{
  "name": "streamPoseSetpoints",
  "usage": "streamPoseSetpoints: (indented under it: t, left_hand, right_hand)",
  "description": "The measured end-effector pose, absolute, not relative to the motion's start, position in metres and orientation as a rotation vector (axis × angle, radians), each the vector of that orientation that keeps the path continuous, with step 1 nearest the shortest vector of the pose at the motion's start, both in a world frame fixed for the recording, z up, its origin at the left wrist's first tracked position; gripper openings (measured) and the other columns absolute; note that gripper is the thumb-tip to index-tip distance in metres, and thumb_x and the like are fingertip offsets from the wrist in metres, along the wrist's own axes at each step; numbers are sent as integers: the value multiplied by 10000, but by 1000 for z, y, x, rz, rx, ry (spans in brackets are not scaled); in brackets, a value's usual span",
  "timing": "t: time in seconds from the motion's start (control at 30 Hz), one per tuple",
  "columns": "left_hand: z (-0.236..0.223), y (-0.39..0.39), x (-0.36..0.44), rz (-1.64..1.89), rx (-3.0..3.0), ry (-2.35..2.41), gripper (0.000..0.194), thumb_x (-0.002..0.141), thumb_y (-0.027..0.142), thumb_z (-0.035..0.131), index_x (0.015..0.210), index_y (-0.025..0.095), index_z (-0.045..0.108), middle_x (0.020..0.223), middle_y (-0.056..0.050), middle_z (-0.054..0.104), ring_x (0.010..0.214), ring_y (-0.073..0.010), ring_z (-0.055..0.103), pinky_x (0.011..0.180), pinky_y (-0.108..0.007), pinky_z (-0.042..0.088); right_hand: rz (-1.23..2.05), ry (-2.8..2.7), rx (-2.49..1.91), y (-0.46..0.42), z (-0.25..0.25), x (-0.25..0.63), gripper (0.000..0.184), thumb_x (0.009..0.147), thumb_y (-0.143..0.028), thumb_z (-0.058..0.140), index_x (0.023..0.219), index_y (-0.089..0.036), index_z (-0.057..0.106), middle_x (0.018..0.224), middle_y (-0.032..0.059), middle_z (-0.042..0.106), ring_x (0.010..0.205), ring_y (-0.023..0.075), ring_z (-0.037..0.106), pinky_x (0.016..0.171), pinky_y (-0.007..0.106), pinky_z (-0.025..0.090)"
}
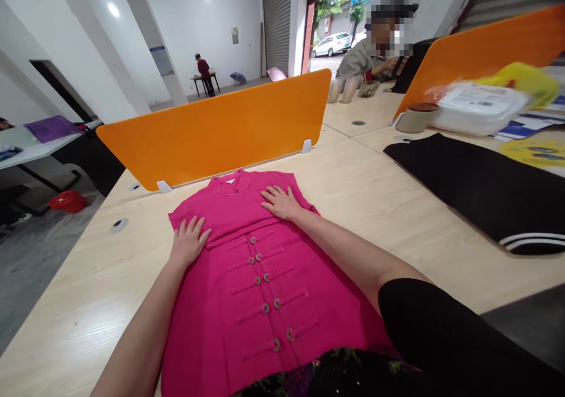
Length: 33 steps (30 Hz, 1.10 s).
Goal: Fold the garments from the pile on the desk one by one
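Note:
A bright pink shirt lies on the pale wooden table with its collar toward the orange divider. Braided fastenings with round metal rings run down its front, and a fold of cloth crosses it below the collar. My left hand rests on the shirt's left edge near that fold, fingers spread. Flat on the upper right of the shirt is my right hand, its fingers also apart. Neither hand grips the cloth. The shirt's lower hem is partly hidden by my own dark clothing.
An orange divider stands beyond the shirt. To the right lie a folded black garment with white stripes, a white plastic package and a round container. Across the table sits a person near plastic cups.

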State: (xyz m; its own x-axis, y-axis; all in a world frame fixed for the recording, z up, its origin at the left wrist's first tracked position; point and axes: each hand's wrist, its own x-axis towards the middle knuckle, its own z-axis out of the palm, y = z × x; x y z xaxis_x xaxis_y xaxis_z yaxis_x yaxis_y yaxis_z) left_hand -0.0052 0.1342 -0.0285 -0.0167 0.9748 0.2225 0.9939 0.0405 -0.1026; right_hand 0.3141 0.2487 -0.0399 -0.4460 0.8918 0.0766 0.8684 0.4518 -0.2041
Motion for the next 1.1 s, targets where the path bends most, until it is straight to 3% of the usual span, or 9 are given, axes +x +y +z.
streamPoseSetpoints:
  t: [0.17,0.37,0.47,0.67,0.97,1.1]
  left_hand:
    - [-32,125,-2,107,-2063,-2182,563,953,454,285,1481,258,307,1570,-48,252,1410,-368,207,1097,-546,252]
    - [-25,117,7,-55,-1944,-2213,591,954,480,265,1474,206,318,1546,-95,303,1409,-319,242,1112,-546,238]
    - [-28,104,11,-121,-1927,-2178,607,949,498,278,1490,223,282,1555,-100,280,1411,-340,219,1099,-572,247]
    - [-27,107,10,54,-2011,-2253,552,955,490,242,1482,329,283,1564,-56,263,1380,-399,229,1024,-669,282]
    - [-24,129,9,71,-2013,-2271,574,957,499,202,1492,301,264,1574,-52,238,1376,-405,227,1021,-662,285]
    - [-15,123,20,83,-1914,-2305,565,959,497,197,1469,287,323,1542,-74,314,1375,-374,271,1051,-670,221]
  right_hand:
    - [219,-2539,-1541,254,-38,312,618,949,-585,245,1475,-274,340,1566,72,242,1435,305,173,1103,655,106]
    - [179,-2450,-1585,242,-30,327,666,928,-627,264,1503,-293,260,1580,51,201,1445,314,125,1102,661,90]
    - [87,-2412,-1595,227,-35,345,699,905,-671,263,1506,-314,251,1582,48,198,1440,353,104,1088,684,71]
    - [114,-2498,-1683,228,-48,357,654,910,-667,243,1483,-358,301,1573,24,232,1415,391,166,1061,687,176]
    - [128,-2470,-1682,248,-49,351,672,914,-656,214,1490,-322,299,1573,41,230,1410,404,161,1054,702,158]
    - [173,-2452,-1751,243,-41,347,682,915,-657,196,1494,-311,294,1575,52,223,1405,422,158,1044,724,127]
